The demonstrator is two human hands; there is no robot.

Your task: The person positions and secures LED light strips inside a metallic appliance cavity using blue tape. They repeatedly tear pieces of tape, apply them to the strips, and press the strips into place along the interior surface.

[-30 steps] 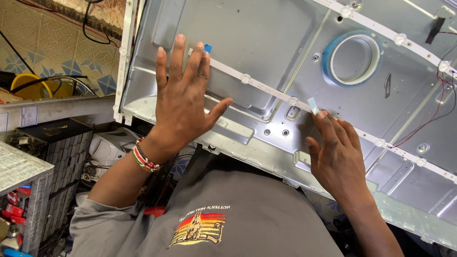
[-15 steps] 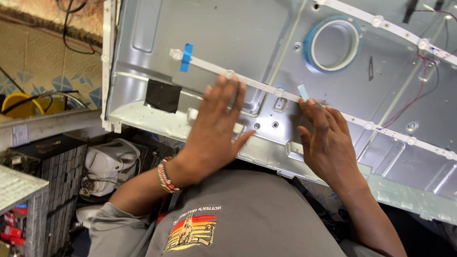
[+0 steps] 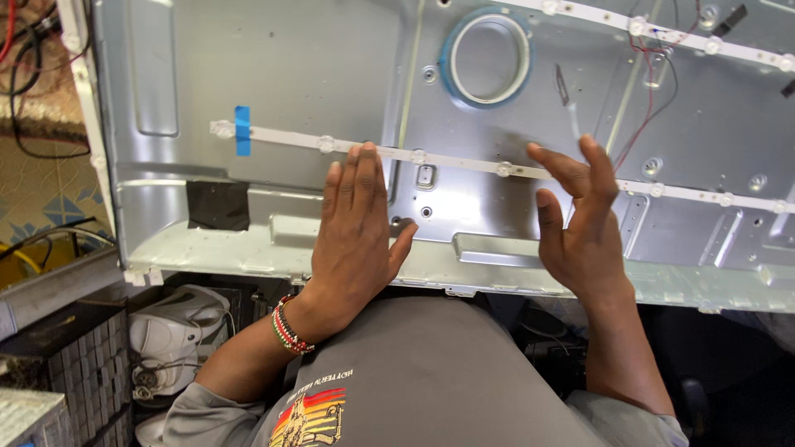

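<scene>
Hands with open fingers, left hand (image 3: 356,232) flat on the light strip (image 3: 464,161), right hand (image 3: 580,223) lifted beside it.

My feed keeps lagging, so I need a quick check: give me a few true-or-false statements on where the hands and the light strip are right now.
1. The left hand lies flat on the metal panel, fingertips at the white light strip. True.
2. The right hand grips a screwdriver. False: it is open and holds nothing.
3. Blue tape crosses the strip near its left end. True.
4. The tape ring sits below the strip. False: it sits above it.
5. The left wrist wears a beaded bracelet. True.
</scene>
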